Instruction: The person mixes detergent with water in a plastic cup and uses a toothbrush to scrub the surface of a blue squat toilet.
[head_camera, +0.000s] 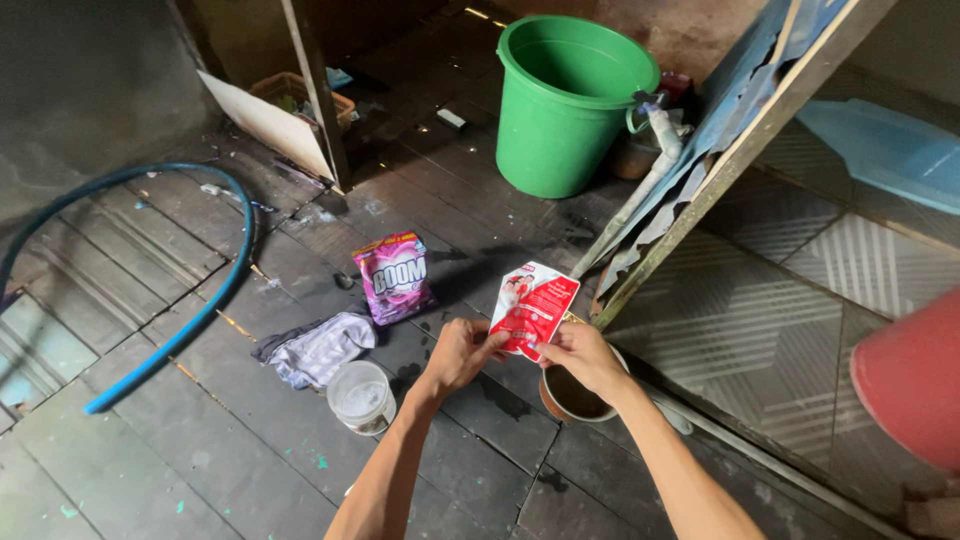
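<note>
Both hands pinch the red-and-white sachet (533, 308) at its lower edge: left hand (462, 352) at seven o'clock, right hand (582, 355) at five, fingers closed on it. Best kept over the brown-rimmed bowl (572, 395) below, tearing steadily.

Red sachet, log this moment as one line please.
left hand: holds red sachet bottom edge | right hand: holds same edge | sachet: above brown bowl | nearby: purple pouch, clear cup, cloth, green bucket
</note>
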